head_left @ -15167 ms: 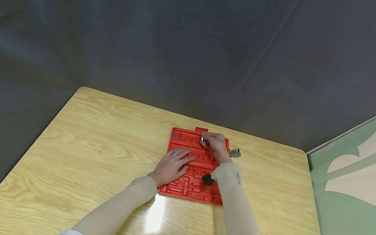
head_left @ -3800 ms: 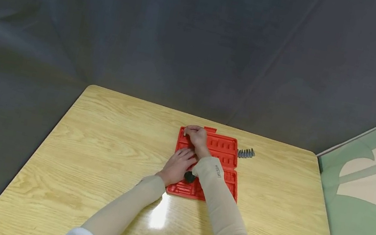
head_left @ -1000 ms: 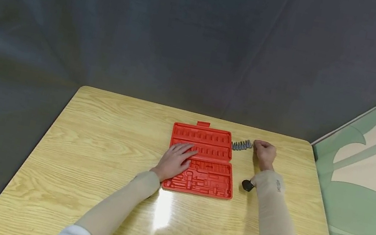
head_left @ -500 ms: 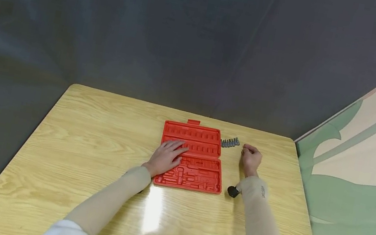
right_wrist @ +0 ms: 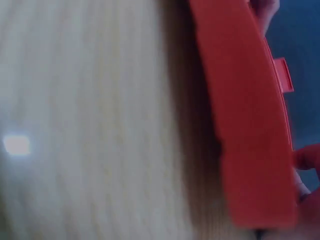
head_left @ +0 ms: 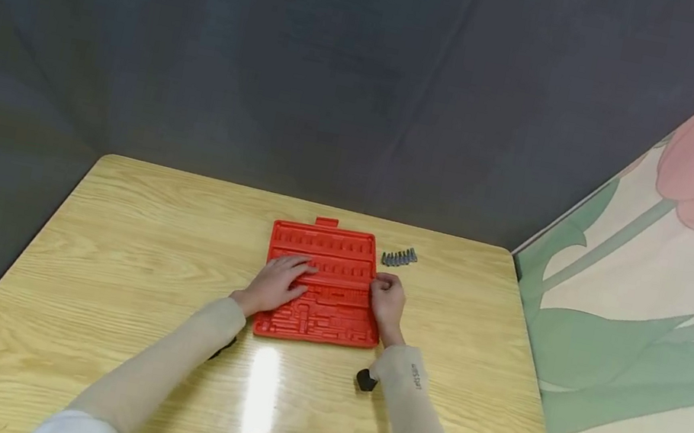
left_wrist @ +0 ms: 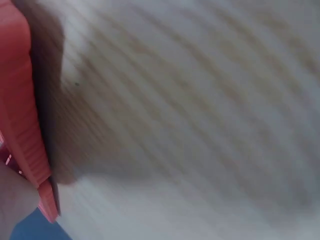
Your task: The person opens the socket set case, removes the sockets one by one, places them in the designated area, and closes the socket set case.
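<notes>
An opened red plastic tool case [head_left: 327, 287] lies flat on the table, its moulded slots facing up. My left hand [head_left: 275, 283] rests on the case's left side with fingers spread loosely. My right hand [head_left: 387, 305] is at the case's right edge, near the fold between its halves; its fingers curl over the edge. In the right wrist view, part of that hand [right_wrist: 311, 160] shows beside the case's red side wall [right_wrist: 240, 100]. Several small grey metal bits [head_left: 399, 257] lie in a slanted row on the table, just right of the case's upper half.
The wooden table [head_left: 139, 249] runs out to both sides of the case. A dark cloth [head_left: 242, 59] hangs behind it, and a wall with flower pictures [head_left: 635, 321] stands to the right. Small black devices [head_left: 366, 380] sit at the wrists.
Bits that stood in the case's upper left slots earlier are gone from there; the row on the table is longer. My right hand has moved from beside that row to the case's right edge.
</notes>
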The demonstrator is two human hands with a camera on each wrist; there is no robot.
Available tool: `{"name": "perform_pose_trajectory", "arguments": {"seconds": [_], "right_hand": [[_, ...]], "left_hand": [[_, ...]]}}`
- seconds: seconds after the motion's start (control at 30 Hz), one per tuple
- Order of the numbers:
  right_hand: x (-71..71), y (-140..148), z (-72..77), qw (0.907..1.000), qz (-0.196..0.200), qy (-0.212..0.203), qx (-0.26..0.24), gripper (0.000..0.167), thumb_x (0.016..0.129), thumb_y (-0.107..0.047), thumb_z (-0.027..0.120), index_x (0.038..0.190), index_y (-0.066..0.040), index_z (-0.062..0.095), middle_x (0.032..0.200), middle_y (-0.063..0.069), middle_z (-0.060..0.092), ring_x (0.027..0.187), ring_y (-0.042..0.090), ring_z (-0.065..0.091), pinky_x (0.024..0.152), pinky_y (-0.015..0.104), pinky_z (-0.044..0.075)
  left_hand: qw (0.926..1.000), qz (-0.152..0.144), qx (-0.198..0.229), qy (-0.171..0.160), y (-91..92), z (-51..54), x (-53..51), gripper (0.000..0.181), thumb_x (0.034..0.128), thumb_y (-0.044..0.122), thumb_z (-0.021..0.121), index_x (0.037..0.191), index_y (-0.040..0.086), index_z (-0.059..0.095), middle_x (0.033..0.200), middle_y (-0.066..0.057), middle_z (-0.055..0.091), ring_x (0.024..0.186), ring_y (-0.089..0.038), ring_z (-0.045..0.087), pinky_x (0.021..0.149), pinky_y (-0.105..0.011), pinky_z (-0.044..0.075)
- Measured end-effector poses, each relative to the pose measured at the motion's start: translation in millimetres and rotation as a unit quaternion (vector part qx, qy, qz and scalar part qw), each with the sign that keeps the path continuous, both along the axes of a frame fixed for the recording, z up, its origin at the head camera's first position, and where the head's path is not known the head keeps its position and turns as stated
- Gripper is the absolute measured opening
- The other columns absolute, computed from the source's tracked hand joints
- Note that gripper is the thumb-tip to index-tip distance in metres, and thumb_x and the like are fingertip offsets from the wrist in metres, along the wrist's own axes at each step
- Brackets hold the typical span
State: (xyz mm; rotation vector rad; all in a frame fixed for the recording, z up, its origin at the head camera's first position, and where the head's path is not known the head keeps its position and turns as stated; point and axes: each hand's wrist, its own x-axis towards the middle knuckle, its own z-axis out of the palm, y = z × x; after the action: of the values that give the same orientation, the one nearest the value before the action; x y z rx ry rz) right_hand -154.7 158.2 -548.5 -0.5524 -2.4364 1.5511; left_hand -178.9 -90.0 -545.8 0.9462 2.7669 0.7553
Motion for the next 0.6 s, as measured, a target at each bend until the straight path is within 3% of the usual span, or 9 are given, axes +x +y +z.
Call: {"name": "perform_pose_trajectory", "arguments": {"seconds": [0.1,0.17,0.23,0.33,0.4,0.47,0.53,0.6], "right_hand": [[3.1,-5.6,0.4,0.9992,0.023,-0.003,0.033,0.018,0.091,-0.003,0.057,0.106,0.003,0.063,0.083,0.016,0.066,0.071,0.024,0.06,0.061,0.029,0.046],[1.8,-10.7,1.4,0.9977,0.045,-0.014,0.048,0.017,0.091,-0.004,0.059,0.106,0.003,0.062,0.08,0.016,0.067,0.069,0.024,0.061,0.059,0.029,0.046],[-0.3,-12.4,3.6,0.9958,0.066,-0.029,0.058,0.018,0.091,-0.006,0.06,0.106,0.004,0.062,0.081,0.016,0.067,0.069,0.023,0.061,0.058,0.029,0.047],[-7.6,-9.9,8.1,0.9906,0.098,-0.047,0.083,0.02,0.092,-0.008,0.059,0.106,0.005,0.064,0.085,0.017,0.067,0.073,0.026,0.062,0.061,0.033,0.05],[-15.1,-6.1,11.4,0.9861,0.115,-0.057,0.106,0.022,0.093,-0.01,0.057,0.107,0.006,0.064,0.09,0.018,0.067,0.078,0.028,0.063,0.066,0.037,0.052],[-24.5,-1.4,13.8,0.9806,0.127,-0.059,0.137,0.025,0.094,-0.011,0.055,0.109,0.006,0.066,0.094,0.019,0.067,0.082,0.029,0.064,0.07,0.039,0.053],[-34.0,2.3,16.4,0.9755,0.138,-0.058,0.162,0.026,0.095,-0.011,0.054,0.109,0.006,0.066,0.097,0.019,0.068,0.085,0.029,0.065,0.073,0.041,0.054],[-42.4,4.4,20.1,0.971,0.148,-0.059,0.178,0.026,0.095,-0.011,0.054,0.11,0.006,0.067,0.099,0.02,0.068,0.086,0.03,0.066,0.074,0.042,0.055]], "left_hand": [[0.9963,0.024,0.074,-0.037,-9.4,1.4,0.8,0.038,0.0975,0.024,0.059,0.133,0.01,0.058,0.144,-0.013,0.045,0.134,-0.032,0.038,0.109,-0.056,0.028],[0.9875,0.05,0.14,-0.053,-20.3,4.6,-1.2,0.033,0.0976,0.018,0.059,0.127,0.005,0.061,0.135,-0.014,0.053,0.127,-0.033,0.046,0.105,-0.054,0.035],[0.9723,0.087,0.21,-0.055,-29.8,8.4,-4.6,0.027,0.0983,0.012,0.056,0.122,0.001,0.064,0.125,-0.016,0.06,0.117,-0.032,0.055,0.098,-0.05,0.043],[0.9461,0.165,0.278,-0.017,-42.3,14.0,-11.8,0.022,0.0979,0.003,0.052,0.115,-0.004,0.066,0.107,-0.018,0.065,0.096,-0.032,0.062,0.081,-0.045,0.052],[0.9313,0.22,0.29,0.001,-49.8,16.6,-17.9,0.022,0.0964,0.0,0.051,0.114,-0.006,0.064,0.096,-0.019,0.063,0.085,-0.031,0.061,0.072,-0.041,0.051],[0.9257,0.26,0.275,-0.01,-56.2,19.5,-22.9,0.025,0.0946,0.0,0.052,0.117,-0.008,0.059,0.089,-0.019,0.06,0.079,-0.032,0.059,0.068,-0.04,0.049],[0.9286,0.28,0.238,-0.054,-61.1,22.6,-26.4,0.032,0.0938,0.003,0.053,0.123,-0.011,0.052,0.089,-0.021,0.059,0.081,-0.034,0.058,0.069,-0.042,0.048],[0.9353,0.278,0.193,-0.103,-64.0,26.0,-28.7,0.038,0.0941,0.007,0.055,0.126,-0.012,0.046,0.094,-0.024,0.06,0.087,-0.036,0.06,0.073,-0.044,0.05]]}}
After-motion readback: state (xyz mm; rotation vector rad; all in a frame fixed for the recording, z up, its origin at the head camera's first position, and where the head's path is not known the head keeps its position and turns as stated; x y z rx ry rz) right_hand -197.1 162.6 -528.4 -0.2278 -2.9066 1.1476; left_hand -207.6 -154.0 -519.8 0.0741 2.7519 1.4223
